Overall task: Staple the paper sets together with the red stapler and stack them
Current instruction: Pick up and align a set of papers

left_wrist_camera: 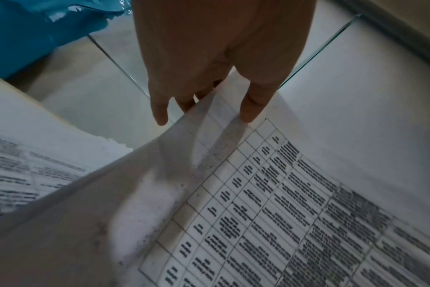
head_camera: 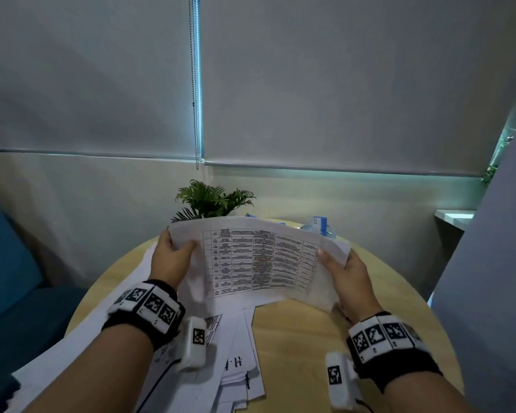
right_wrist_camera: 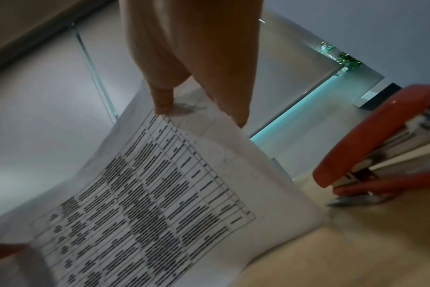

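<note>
Both forearms reach forward side by side, each wrist wrapped in a black band carrying white marker blocks. The left hand [head_camera: 170, 257] pinches the left edge of the white printed paper set [head_camera: 259, 260], thumb on top, fingers behind. The right hand [head_camera: 346, 272] takes the same grip on its right edge.

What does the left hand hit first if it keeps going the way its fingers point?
Probably the small green potted plant, which sits just beyond the left hand and the white printed table sheet it holds. Depth is unclear; the hand may pass beside it toward the wall.
</note>
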Demonstrator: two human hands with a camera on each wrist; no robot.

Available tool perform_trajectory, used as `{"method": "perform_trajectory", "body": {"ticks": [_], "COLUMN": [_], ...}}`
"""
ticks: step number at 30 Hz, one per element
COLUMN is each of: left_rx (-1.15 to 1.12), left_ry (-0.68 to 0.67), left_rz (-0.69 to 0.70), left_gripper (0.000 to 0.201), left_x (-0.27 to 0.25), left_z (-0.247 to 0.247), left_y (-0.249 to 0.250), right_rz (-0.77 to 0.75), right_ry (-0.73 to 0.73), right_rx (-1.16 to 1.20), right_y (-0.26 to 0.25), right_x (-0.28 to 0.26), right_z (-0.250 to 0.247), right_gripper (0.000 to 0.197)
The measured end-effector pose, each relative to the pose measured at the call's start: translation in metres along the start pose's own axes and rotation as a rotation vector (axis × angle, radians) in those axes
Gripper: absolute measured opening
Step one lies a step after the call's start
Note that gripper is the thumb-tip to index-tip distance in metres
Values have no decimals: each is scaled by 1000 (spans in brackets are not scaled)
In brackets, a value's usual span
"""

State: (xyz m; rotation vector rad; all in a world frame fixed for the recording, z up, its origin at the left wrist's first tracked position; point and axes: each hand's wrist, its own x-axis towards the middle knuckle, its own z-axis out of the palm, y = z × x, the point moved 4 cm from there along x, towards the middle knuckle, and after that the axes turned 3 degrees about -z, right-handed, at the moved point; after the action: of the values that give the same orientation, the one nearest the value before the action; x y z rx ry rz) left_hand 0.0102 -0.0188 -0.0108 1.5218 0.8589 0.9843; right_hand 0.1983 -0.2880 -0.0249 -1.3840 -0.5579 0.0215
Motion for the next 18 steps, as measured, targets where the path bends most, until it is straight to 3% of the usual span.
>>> {"method": "perform_trajectory", "body": {"ticks": [7,11,15,18], "left_rx": [40,130,183,170], "left_ry": [57,-62,-114,-130], "left_rz": [152,10,-69,-55], "left_gripper": [21,41,37,31], "left_x": [-10,-8,-7,-9], "left_z": [0,9,13,12], "left_y": [15,4,-10,-7], "right_rz": [-113,16,50,37], "right_ry": [66,13,28,-1], "right_rx": [-50,-138,-223,-270], "right_y": [-15,16,36,34], "right_x": [5,11,15,17], "right_z": [2,-2,-5,-5], "right_gripper": [20,34,35,33]}}
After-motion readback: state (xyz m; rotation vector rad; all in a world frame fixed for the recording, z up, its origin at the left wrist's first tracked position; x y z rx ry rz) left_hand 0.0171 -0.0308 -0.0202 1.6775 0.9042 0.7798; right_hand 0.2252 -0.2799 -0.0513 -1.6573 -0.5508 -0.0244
